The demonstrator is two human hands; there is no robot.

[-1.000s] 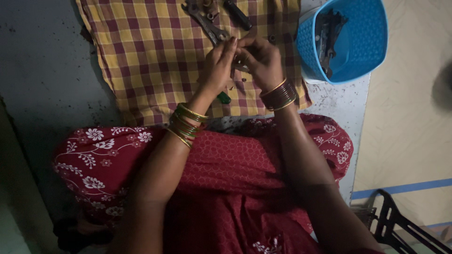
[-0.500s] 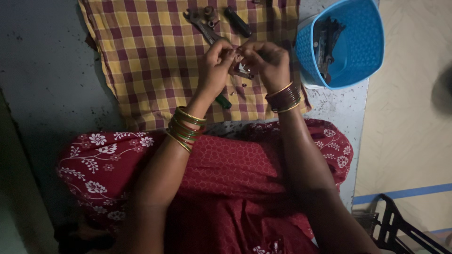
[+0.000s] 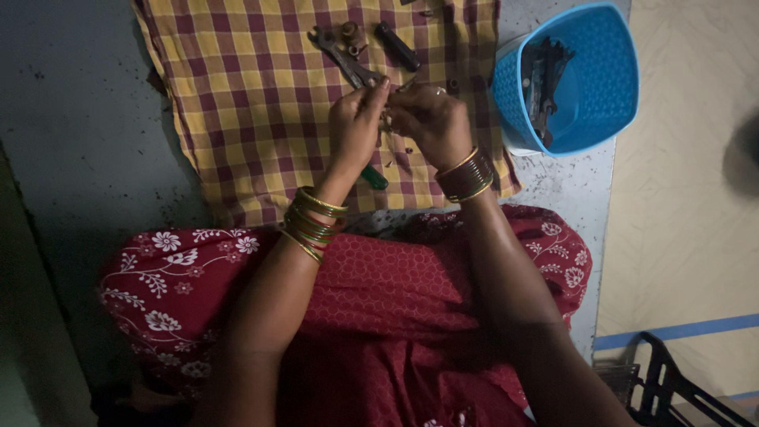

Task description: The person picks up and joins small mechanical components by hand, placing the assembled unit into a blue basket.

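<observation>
Both hands are pinched together over the checked cloth (image 3: 261, 103): the left hand (image 3: 354, 126) and right hand (image 3: 427, 119) have their fingertips closed on one small metal part (image 3: 389, 119) between them, too dark and tiny to say exactly what it is. For fiddly work like this I'd keep it low over the cloth so anything dropped lands soft, and turn with the fingertips, not the wrists. The part looks thin and greyish, mostly hidden by fingers. At 12 o'clock of the hands lies a wrench (image 3: 344, 57), a dark bar (image 3: 398, 46) beside it; a green-handled tool (image 3: 375, 177) at 6, a blue basket (image 3: 601, 47) of tools at 2.
</observation>
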